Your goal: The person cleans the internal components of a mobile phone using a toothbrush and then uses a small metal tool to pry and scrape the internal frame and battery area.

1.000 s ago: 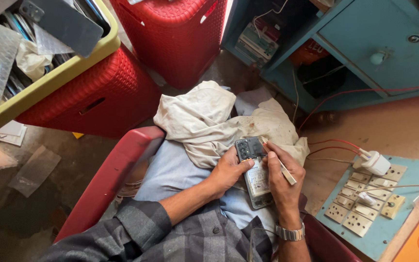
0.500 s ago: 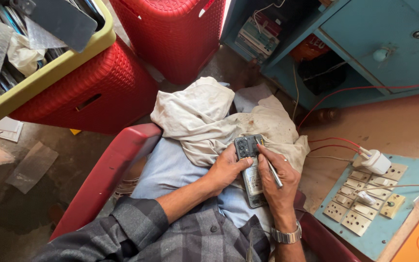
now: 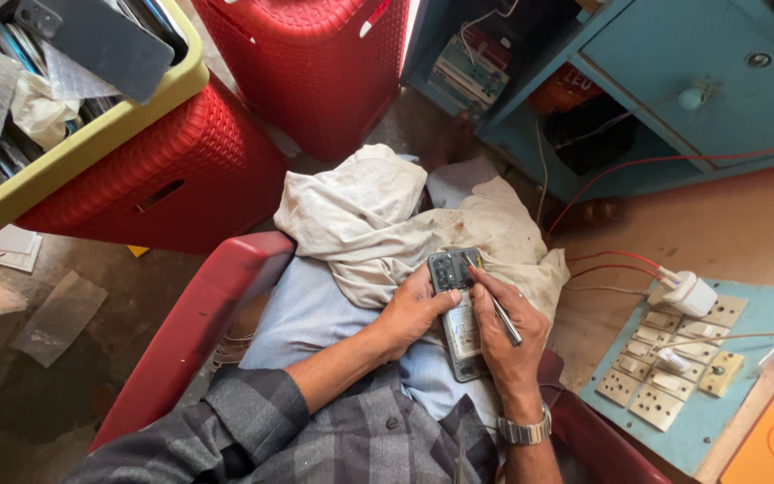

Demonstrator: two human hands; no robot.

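Phone on the lap, both hands on it

The phone (image 3: 459, 309) lay on the cloth (image 3: 378, 224), long axis running away from the body. Left hand (image 3: 414, 309) gripped its left edge; right hand (image 3: 503, 336) pinched a thin tool (image 3: 494, 300), tip at the phone's far end, wrist bent inward.

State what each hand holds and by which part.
The left hand grips the opened phone by its left edge. The right hand pinches a thin metal tool along its shaft, tip on the phone's top.
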